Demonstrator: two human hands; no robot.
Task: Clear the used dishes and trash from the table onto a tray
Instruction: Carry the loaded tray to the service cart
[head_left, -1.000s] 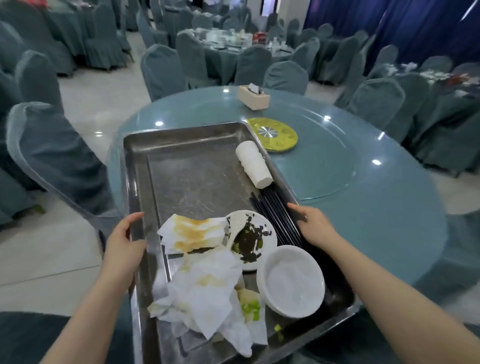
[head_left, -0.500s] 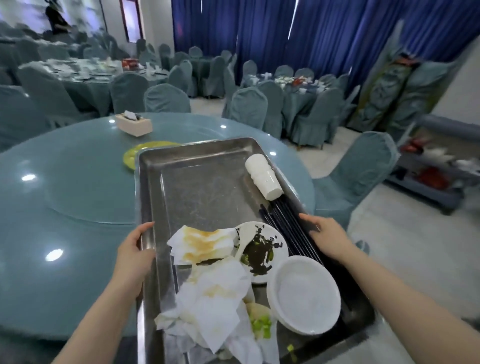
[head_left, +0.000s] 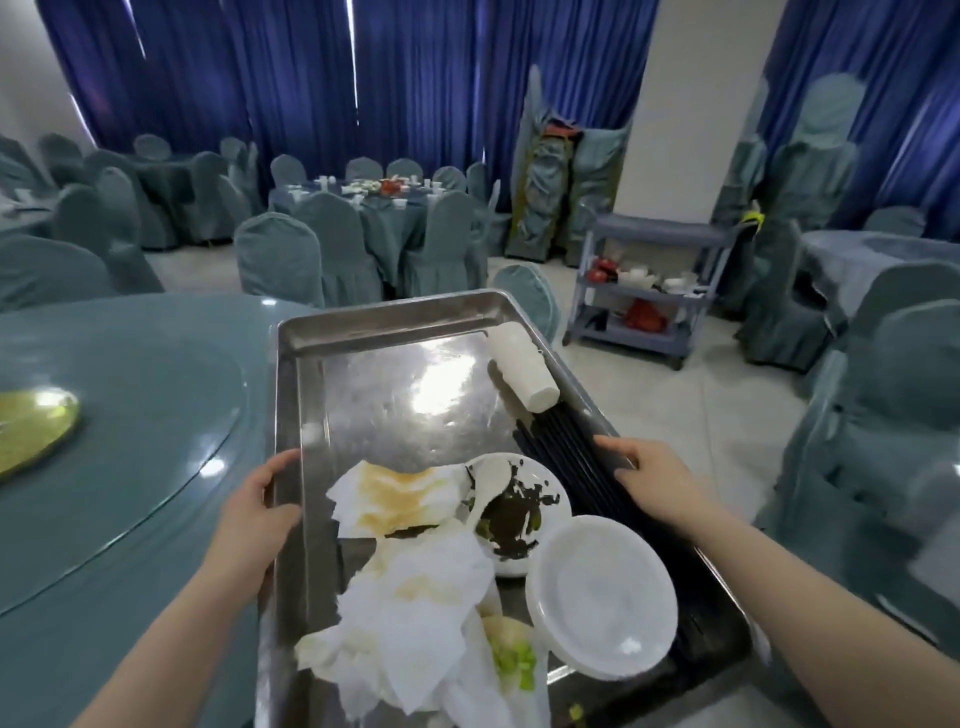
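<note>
My left hand (head_left: 254, 512) and right hand (head_left: 649, 480) gripped the tray (head_left: 387, 325), fingers curled over its rims. Any tilt could have slid the bowl (head_left: 602, 595) off the lower-right edge.

Both forearms bare, no sleeves or jewellery.

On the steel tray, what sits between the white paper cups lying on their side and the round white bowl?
In the head view, black chopsticks run along the steel tray's right edge between the white paper cups and the round white bowl.

Blue curtains (head_left: 322, 78); covered chairs (head_left: 280, 260); grey cart (head_left: 649, 291); tiled floor (head_left: 717, 410).
</note>
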